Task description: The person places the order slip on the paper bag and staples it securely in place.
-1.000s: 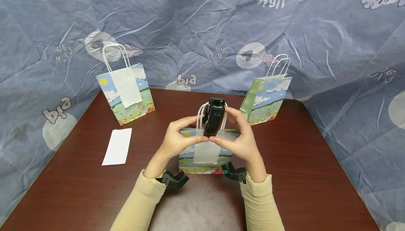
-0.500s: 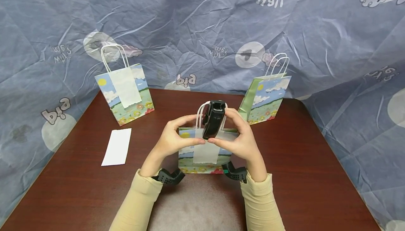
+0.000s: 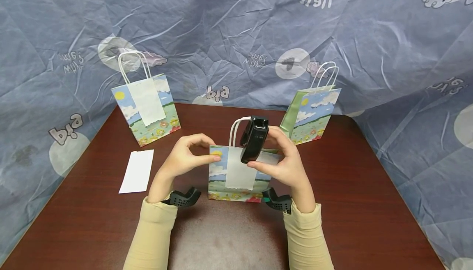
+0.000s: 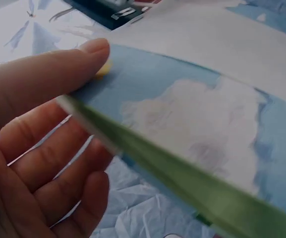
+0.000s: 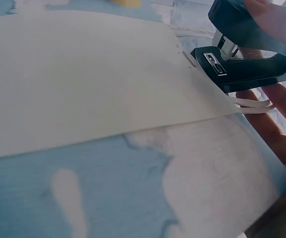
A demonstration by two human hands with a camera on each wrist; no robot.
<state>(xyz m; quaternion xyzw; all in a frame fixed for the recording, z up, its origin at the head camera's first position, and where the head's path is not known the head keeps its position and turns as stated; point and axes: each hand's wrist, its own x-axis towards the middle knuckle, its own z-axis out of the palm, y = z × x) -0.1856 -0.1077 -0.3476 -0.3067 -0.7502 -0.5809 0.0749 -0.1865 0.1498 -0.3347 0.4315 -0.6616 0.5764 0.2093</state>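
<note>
In the head view my right hand (image 3: pixel 286 159) grips a black stapler (image 3: pixel 255 139), held upright at the top of the middle paper gift bag (image 3: pixel 218 185). The right wrist view shows the stapler's open mouth (image 5: pixel 227 54) right by the top edge of a white paper sheet (image 5: pixel 83 79) on the bag's front. My left hand (image 3: pixel 182 157) holds the bag's upper left corner, its thumb on the printed front near the yellow sun and its fingers behind. White twisted handles (image 3: pixel 233 132) rise behind the stapler, which partly hides them.
A similar gift bag (image 3: pixel 168 116) with a white sheet on its front stands at the back left. Another bag (image 3: pixel 318 116), without a sheet on its visible front, stands back right. A loose white paper (image 3: pixel 136 171) lies on the brown table (image 3: pixel 92 220) at left.
My left hand has left the stapler and moved left to the bag's upper corner. The stapler, in my right hand alone, has shifted slightly right and tilted more.
</note>
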